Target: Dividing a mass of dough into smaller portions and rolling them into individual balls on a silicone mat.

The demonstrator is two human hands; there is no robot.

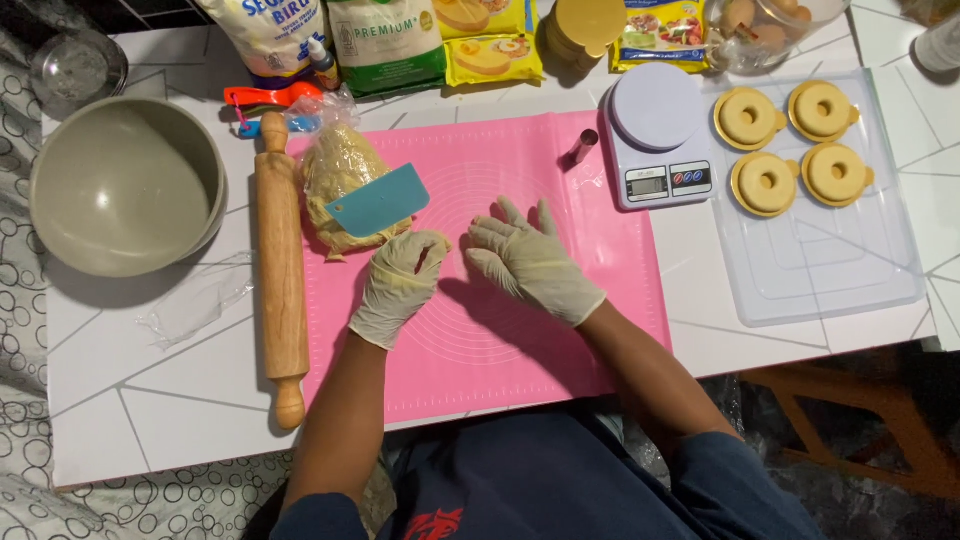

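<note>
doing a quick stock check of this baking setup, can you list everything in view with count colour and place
baking mat: 1, pink, centre of the table
dough lump: 1, pale yellow, in clear wrap on the mat's left part
dough scraper: 1, teal, lying on the dough
rolling pin: 1, wooden, along the mat's left edge
mixing bowl: 1, grey, far left
round cutter: 1, metal, mat's top right
kitchen scale: 1, white, right of the mat
tray: 1, clear plastic, right side
ring moulds: 4, yellow, on the tray's upper part
food packets: several, mixed colours, along the back edge
left hand: gloved, curled, beside the dough
right hand: gloved, fingers spread, over the mat
</note>
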